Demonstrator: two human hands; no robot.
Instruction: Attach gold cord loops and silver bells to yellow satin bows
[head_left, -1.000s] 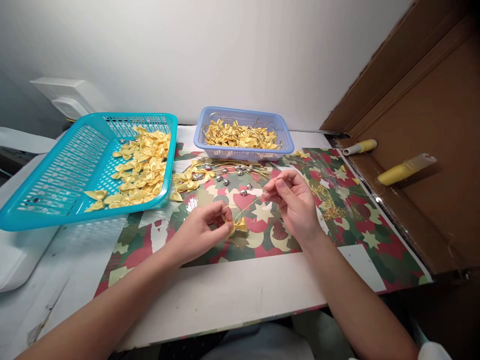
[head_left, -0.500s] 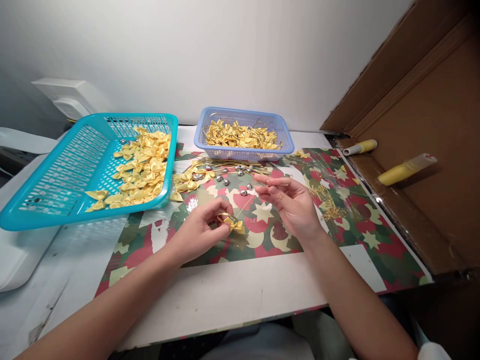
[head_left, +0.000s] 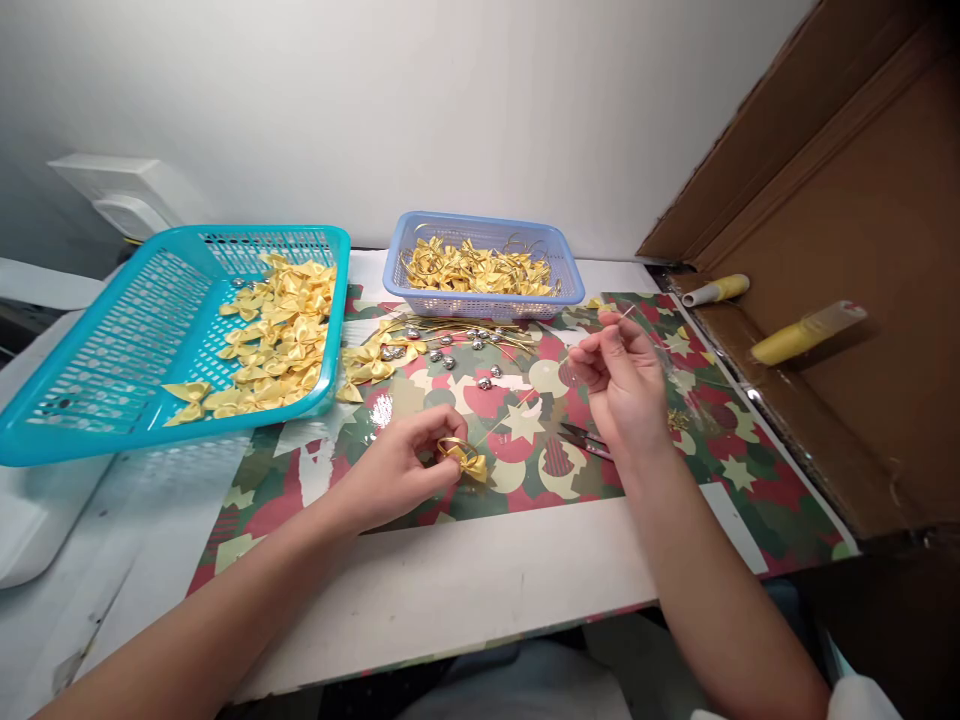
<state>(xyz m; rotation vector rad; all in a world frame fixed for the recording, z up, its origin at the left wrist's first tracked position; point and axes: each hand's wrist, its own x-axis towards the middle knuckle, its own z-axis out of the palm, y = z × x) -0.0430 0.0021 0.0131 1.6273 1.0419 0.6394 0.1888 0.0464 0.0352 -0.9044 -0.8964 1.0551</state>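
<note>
My left hand (head_left: 424, 455) pinches a small yellow satin bow (head_left: 472, 464) with a loop of gold cord (head_left: 451, 444) standing up from it. From the bow a thin pale thread (head_left: 517, 405) runs up and to the right, stretched towards my right hand (head_left: 622, 375). Those fingers are pinched together on the thread, and a fine light tip pokes out above them. Whether that tip is thread or a needle I cannot tell. Dark pointed blades (head_left: 585, 440) lie beside my right wrist, the rest hidden beneath it. Several silver bells (head_left: 448, 362) are scattered beyond my hands.
On the left stands a turquoise basket (head_left: 341, 300) with many yellow bows. A blue-violet basket (head_left: 484, 302) at the back holds bows with gold cords. Gold cords (head_left: 465, 325) lie before it. At right, two yellow-wrapped tubes (head_left: 810, 335) jut near a cardboard wall (head_left: 862, 200).
My right hand has moved up and to the right, drawing the thread out longer from the bow. The blades under my right wrist have come into view. My left hand stays nearly in place.
</note>
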